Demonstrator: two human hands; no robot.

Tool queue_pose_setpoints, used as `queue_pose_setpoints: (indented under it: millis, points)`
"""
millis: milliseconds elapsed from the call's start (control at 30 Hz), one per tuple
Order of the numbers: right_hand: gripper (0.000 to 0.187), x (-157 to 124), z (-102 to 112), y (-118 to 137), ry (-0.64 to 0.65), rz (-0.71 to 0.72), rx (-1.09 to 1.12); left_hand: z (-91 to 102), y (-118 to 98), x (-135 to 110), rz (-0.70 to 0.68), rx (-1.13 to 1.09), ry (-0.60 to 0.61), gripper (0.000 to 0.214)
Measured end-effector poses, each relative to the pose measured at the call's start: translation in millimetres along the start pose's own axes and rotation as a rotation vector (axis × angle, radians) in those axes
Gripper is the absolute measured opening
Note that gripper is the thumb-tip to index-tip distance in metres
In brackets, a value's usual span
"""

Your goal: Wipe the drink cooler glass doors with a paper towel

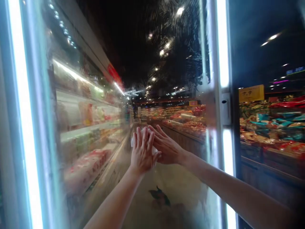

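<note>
My left hand [143, 152] lies with its fingers stretched up over a crumpled white cloth [132, 141], pressing it against a glass door [181, 190]. Edges of the cloth show beside and between the hands; the rest is hidden under them. My right hand [168, 147] reaches in from the right, its fingers straight and apart, partly behind my left hand. It is flat against the glass, touching or overlapping the cloth's right edge. Smears and streaks [183, 35] mark the upper part of the pane.
Bright light strips [23, 105] run along both sides of the door. A lock plate [225, 108] sits on the right frame. Beyond or reflected in the glass are blurred shelves of goods [90, 117]. Farther right, packaged goods [274, 127] are heaped beneath a yellow sign [251, 93].
</note>
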State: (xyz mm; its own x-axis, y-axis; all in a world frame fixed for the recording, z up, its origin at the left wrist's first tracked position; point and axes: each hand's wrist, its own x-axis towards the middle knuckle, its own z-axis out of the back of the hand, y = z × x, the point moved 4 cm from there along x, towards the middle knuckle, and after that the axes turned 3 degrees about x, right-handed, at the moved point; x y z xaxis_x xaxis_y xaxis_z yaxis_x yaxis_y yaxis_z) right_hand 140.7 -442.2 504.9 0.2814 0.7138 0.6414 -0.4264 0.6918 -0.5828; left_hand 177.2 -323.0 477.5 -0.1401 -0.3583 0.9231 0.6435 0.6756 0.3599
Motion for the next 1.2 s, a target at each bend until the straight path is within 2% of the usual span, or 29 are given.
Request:
queue_pose_setpoints:
  millis: [67,133,233,300,367,500,567,600,667,733,800,867,933,1000,1033,1100,1200]
  points:
    - [0.102,-31.3,9.8,-12.4,0.0,-0.013,0.005,-8.8,-22.4,5.7,0.002,0.008,0.001,0.094]
    - [0.108,-57.1,19.6,-22.8,-0.016,-0.057,-0.016,-11.4,-24.7,10.1,0.015,0.023,0.005,0.091]
    - [0.111,-82.3,29.1,-32.7,-0.042,-0.138,-0.091,-3.2,3.5,14.8,0.041,0.05,0.001,0.082]
    - [0.104,-90.8,28.7,-34.4,-0.055,-0.201,-0.134,4.7,23.5,16.4,0.054,0.064,-0.008,0.08]
    - [0.095,-94.6,23.3,-32.4,-0.075,-0.265,-0.17,7.2,26.7,16.3,0.043,0.065,-0.002,0.079]
    - [0.086,-94.2,8.8,-22.9,-0.132,-0.354,-0.24,-3.8,-9.9,8.7,-0.046,0.042,0.057,0.079]
    - [0.085,-92.8,4.4,-19.5,-0.151,-0.385,-0.255,-4.7,-18.2,2.8,-0.07,0.04,0.076,0.078]
    - [0.085,-92.2,3.1,-18.5,-0.155,-0.399,-0.256,-1.8,-14.5,0.3,-0.074,0.042,0.08,0.077]
    - [0.085,-91.1,2.0,-17.2,-0.158,-0.422,-0.25,9.3,6.7,-2.2,-0.05,0.06,0.075,0.075]
    - [0.086,-90.2,1.9,-16.2,-0.157,-0.442,-0.239,21.8,33.6,-2.7,0.032,0.099,0.061,0.073]
    - [0.087,-89.4,1.9,-14.8,-0.157,-0.458,-0.227,28.5,47.0,-5.2,0.112,0.133,0.051,0.073]
    - [0.088,-88.6,2.2,-12.9,-0.169,-0.479,-0.219,26.7,39.0,-13.7,0.09,0.128,0.071,0.074]
    - [0.088,-87.7,2.4,-10.1,-0.193,-0.5,-0.209,22.4,22.1,-30.2,-0.025,0.091,0.122,0.073]
    - [0.087,-86.4,2.5,-7.1,-0.221,-0.531,-0.194,24.4,18.6,-52.1,-0.133,0.056,0.181,0.07]
    - [0.087,-85.6,2.5,-5.6,-0.237,-0.55,-0.187,29.2,26.4,-63.2,-0.153,0.05,0.199,0.07]
    - [0.087,-83.8,2.1,-2.7,-0.27,-0.599,-0.183,45.0,58.2,-83.1,-0.106,0.069,0.201,0.071]
    - [0.087,-79.8,-2.4,4.8,-0.317,-0.689,-0.183,69.3,107.7,-112.0,0.087,0.143,0.137,0.077]
